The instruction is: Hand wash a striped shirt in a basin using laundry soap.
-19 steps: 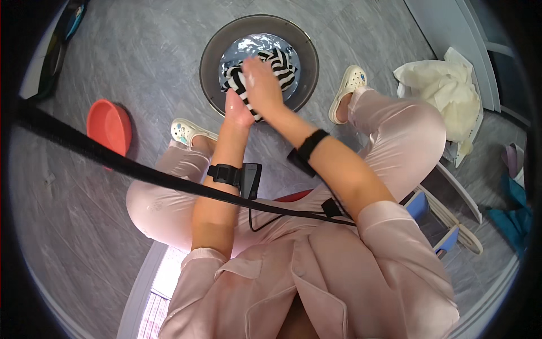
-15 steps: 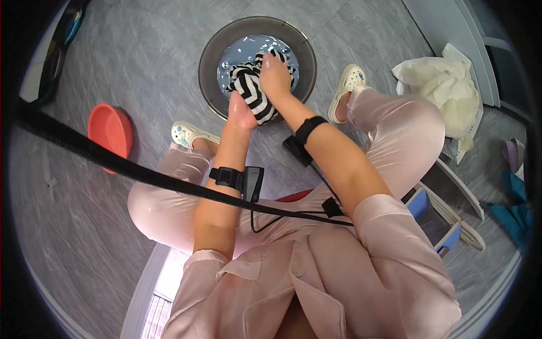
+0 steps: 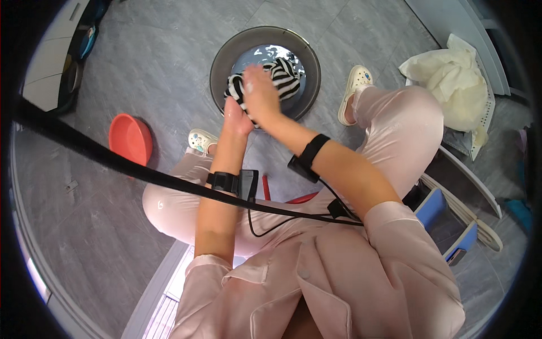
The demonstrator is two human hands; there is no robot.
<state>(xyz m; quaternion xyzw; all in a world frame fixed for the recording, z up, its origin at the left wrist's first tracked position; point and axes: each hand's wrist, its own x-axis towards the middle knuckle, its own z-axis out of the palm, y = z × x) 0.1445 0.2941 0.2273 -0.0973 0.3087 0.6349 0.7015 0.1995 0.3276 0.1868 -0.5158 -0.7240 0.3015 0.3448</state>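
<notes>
Left hand grasping one striped cloth, right hand against it, its grip unclear, one grey basin, one red basin, two clogs

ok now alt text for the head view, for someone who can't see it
A person's left hand and right hand handle black-and-white striped cloth at a round basin holding water; a red tub sits to the left.

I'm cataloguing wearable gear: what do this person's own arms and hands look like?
Pale pink, satiny short sleeves leave each forearm bare except for a black strap carrying a dark box with a thin black cable. The left hand and right hand are bare.
</notes>
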